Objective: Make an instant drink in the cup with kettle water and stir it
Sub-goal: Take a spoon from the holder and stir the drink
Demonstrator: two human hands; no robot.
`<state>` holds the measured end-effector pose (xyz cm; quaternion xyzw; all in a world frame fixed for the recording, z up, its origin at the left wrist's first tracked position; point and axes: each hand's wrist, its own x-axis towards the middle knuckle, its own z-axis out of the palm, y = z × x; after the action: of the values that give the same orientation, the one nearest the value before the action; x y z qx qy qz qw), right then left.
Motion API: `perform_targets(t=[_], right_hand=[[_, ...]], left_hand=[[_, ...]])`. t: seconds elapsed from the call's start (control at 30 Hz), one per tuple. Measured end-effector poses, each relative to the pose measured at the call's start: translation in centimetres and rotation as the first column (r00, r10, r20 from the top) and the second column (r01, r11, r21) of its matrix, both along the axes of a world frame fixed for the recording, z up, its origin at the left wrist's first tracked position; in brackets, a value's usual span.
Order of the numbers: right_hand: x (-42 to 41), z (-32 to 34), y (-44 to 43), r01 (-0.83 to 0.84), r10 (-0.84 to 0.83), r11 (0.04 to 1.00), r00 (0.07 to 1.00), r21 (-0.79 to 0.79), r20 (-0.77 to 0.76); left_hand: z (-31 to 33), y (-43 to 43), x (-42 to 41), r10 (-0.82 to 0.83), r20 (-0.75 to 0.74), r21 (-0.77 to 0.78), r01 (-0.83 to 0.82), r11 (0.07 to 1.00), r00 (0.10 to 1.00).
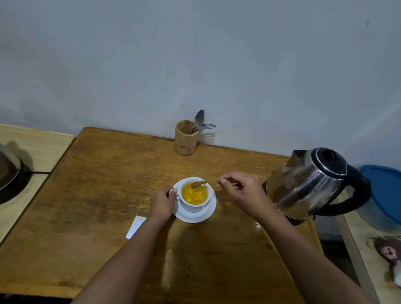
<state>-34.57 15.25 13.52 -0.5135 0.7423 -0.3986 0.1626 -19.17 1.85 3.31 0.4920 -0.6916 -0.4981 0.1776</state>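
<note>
The cup (194, 199) sits on a white saucer (194, 215) near the middle of the wooden table (104, 206), already filled with a bright orange-yellow drink, so the powder and the water appear to be in and stirring is the step in hand. The left hand (163, 201) is closed on the cup's handle on its left side, steadying it. The right hand (241, 193) pinches the far end of a spoon (199, 184) between thumb and fingertips. The spoon's long axis runs roughly level from that hand leftward, and its bowl hangs over the far rim of the cup, just above the liquid or barely touching it; which of the two cannot be told. The cup therefore lies to the left of the right hand and slightly toward the person, and the next move seems to call for tipping the bowl down into the drink while the left hand holds the cup firm. The kettle (315, 181) stands upright just beside the right hand on its right, close enough that a wide elbow swing might brush it. A wooden holder (185, 139) with cutlery stands at the table's far edge, well apart from the cup.
</note>
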Motion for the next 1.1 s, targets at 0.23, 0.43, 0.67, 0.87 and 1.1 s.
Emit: perform_targets(t=[0.23,0.43,0.67,0.87,1.1], right_hand=[[-0.3,-0.8,0.0,0.296,-0.264,0.955,0.882,-0.023,0.390],[-1.4,0.1,0.3,0.642,-0.365,0.765,0.376,0.044,0.852],[-1.7,-2.1,2.8,0.698,-0.535,0.715,0.588,-0.046,0.607],[0.2,-7.4,5.5,0.444,-0.445,0.895,0.895,-0.041,-0.019],[1.3,-11.4,7.2,0.296,-0.272,0.949,0.943,0.106,-0.194]], left_hand=[[-0.2,-0.1,-0.1,0.002,0.004,0.012,-0.002,1.000,1.000],[-0.1,0.2,0.0,0.003,-0.009,0.005,-0.003,1.000,1.000],[-0.5,-0.3,0.1,-0.025,-0.017,0.034,0.025,0.999,1.000],[-0.6,-0.4,0.4,-0.042,-0.057,0.054,0.045,0.998,0.997],[-0.5,-0.3,0.5,-0.059,-0.062,0.039,0.061,0.997,0.996]])
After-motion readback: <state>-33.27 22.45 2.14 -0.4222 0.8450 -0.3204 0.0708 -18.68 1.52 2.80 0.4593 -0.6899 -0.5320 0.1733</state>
